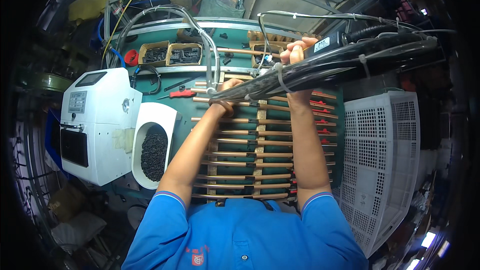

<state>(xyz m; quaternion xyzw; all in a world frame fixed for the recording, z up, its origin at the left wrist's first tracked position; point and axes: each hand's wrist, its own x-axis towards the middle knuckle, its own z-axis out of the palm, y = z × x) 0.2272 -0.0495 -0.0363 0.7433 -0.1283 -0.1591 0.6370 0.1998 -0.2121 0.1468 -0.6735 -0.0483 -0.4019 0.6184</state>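
Note:
Rows of copper-coloured rods (232,163) with small black clips on them lie side by side across the rack on the green table. My left hand (231,84) is over the far rods at the middle; the black cable bundle (320,72) crosses in front of it and hides most of its fingers. Beyond the bundle, my right hand (297,52) is raised with its fingers curled closed. A black box-shaped device (327,44) with a white label is right beside its fingertips. The bundle covers the palm, so what it grips is hidden.
On the left stand a white machine (100,120) and a white chute (173,115) full of small black screws. Behind are cardboard boxes (185,54) of black parts, a red cup (131,58) and a red-handled screwdriver (181,93). A white plastic crate (367,165) stands at right.

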